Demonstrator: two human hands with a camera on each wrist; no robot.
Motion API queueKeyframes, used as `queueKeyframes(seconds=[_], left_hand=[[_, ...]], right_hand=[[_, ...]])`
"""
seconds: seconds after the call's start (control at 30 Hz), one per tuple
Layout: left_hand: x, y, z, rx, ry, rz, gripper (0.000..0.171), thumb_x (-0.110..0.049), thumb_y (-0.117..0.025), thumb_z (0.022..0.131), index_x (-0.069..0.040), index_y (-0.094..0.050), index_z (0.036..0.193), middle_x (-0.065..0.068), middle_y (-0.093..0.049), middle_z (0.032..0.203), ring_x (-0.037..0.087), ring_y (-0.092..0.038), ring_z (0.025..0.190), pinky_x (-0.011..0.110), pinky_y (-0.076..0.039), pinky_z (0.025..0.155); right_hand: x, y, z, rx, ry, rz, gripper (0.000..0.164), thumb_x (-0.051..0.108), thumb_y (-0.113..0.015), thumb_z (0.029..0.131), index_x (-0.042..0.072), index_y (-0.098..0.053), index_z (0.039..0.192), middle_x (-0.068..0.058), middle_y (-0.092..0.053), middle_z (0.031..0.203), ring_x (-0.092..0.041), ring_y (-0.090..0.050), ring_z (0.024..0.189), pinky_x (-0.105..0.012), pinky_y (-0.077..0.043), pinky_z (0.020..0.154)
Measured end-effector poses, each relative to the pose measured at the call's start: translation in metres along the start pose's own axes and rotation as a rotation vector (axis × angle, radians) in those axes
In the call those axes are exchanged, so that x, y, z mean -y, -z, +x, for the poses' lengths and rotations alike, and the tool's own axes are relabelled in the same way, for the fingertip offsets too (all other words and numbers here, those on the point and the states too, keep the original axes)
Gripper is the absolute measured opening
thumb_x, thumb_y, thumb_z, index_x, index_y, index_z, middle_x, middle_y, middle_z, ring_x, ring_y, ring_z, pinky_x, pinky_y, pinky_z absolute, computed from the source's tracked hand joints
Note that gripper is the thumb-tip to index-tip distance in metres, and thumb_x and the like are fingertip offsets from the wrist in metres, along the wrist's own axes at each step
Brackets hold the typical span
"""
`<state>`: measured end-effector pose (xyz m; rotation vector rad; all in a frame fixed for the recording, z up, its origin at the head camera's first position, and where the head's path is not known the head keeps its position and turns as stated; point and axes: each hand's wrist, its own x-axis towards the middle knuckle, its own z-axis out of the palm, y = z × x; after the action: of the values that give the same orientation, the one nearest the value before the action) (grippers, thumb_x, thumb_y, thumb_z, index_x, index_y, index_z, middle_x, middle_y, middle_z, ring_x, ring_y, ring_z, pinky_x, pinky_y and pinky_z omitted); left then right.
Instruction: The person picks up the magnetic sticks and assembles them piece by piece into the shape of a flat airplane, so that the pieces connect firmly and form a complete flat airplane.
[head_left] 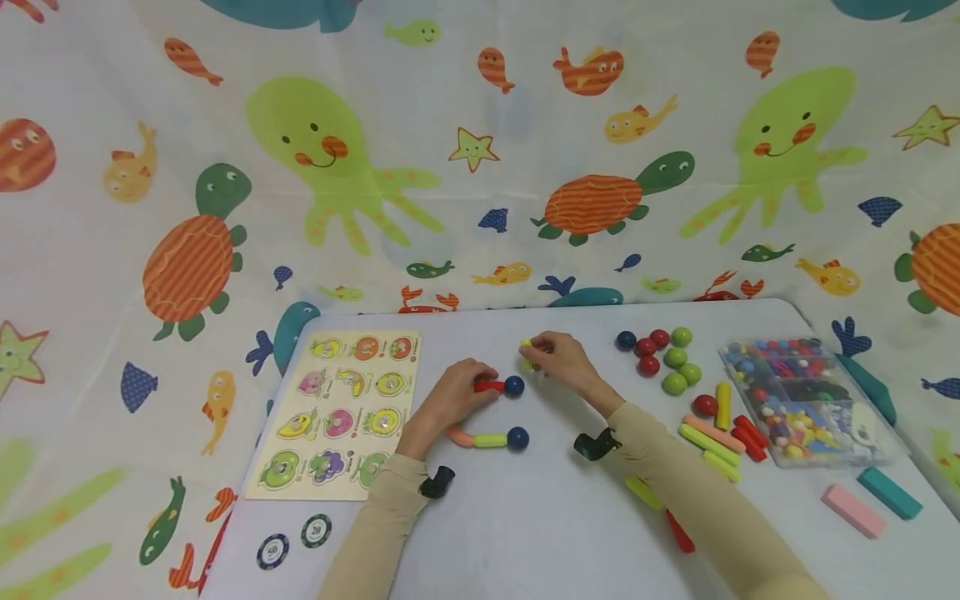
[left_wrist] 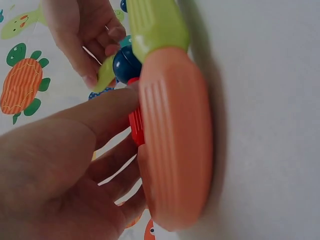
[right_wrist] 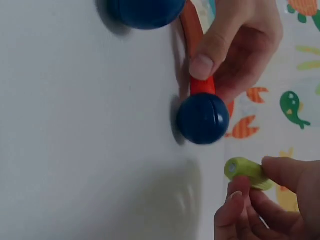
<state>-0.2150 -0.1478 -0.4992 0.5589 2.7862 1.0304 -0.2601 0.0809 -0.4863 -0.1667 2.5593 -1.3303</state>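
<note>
My left hand (head_left: 459, 392) pinches a red rod (head_left: 489, 386) between thumb and fingers. At the rod's right end sits a dark blue ball (head_left: 513, 386). Just below, an orange curved rod (left_wrist: 175, 135) joins a light green rod (head_left: 491, 440), which ends in a second blue ball (head_left: 517, 438). My right hand (head_left: 564, 360) pinches a short yellow-green rod (right_wrist: 248, 172) by its sides, one end face showing in the right wrist view. That rod is held apart from the blue ball on the red rod.
A fruit puzzle board (head_left: 288, 486) lies at left, with two poker chips (head_left: 317, 530) below it. Red, green and blue balls (head_left: 675, 357) and several loose rods (head_left: 709, 443) lie to the right, beside a clear bead box (head_left: 817, 392). Pink (head_left: 853, 510) and teal blocks (head_left: 890, 492) sit near the right edge.
</note>
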Motion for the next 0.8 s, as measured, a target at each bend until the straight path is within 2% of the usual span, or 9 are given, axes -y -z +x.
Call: queueKeyframes(seconds=[0.13, 0.4, 0.57, 0.8], left_hand=[[0.001, 0.000, 0.001, 0.010, 0.001, 0.012, 0.031, -0.021, -0.077, 0.091, -0.009, -0.072, 0.120, 0.005, -0.070, 0.109, 0.016, -0.059, 0.096, 0.033, -0.052, 0.088], [-0.001, -0.001, 0.002, 0.025, 0.008, 0.002, 0.030, -0.020, -0.077, 0.092, -0.009, -0.073, 0.119, 0.005, -0.070, 0.108, 0.016, -0.059, 0.095, 0.033, -0.051, 0.087], [-0.002, -0.001, 0.001, 0.019, 0.007, 0.018, 0.029, -0.019, -0.077, 0.092, -0.008, -0.073, 0.118, 0.006, -0.070, 0.107, 0.016, -0.059, 0.094, 0.032, -0.051, 0.086], [-0.002, -0.002, 0.000, 0.012, -0.008, 0.035, 0.028, -0.020, -0.077, 0.092, -0.009, -0.073, 0.118, 0.005, -0.070, 0.108, 0.016, -0.059, 0.094, 0.032, -0.051, 0.087]], right_hand=[[0.005, -0.011, 0.005, -0.001, -0.064, 0.034, 0.042, 0.038, -0.066, 0.098, 0.005, -0.066, 0.123, -0.010, -0.070, 0.097, -0.020, -0.063, 0.078, -0.023, -0.052, 0.065], [0.011, -0.024, 0.007, -0.005, -0.123, 0.032, 0.041, 0.038, -0.067, 0.098, 0.003, -0.068, 0.119, -0.009, -0.069, 0.091, -0.016, -0.060, 0.075, -0.022, -0.048, 0.064], [0.011, -0.027, 0.006, -0.001, -0.136, 0.007, 0.042, 0.042, -0.067, 0.097, 0.004, -0.070, 0.115, -0.008, -0.069, 0.088, -0.017, -0.060, 0.077, -0.023, -0.048, 0.066], [0.007, -0.026, 0.002, 0.026, -0.130, -0.045, 0.045, 0.046, -0.065, 0.097, 0.005, -0.071, 0.115, -0.008, -0.070, 0.093, -0.019, -0.060, 0.084, -0.025, -0.048, 0.072]])
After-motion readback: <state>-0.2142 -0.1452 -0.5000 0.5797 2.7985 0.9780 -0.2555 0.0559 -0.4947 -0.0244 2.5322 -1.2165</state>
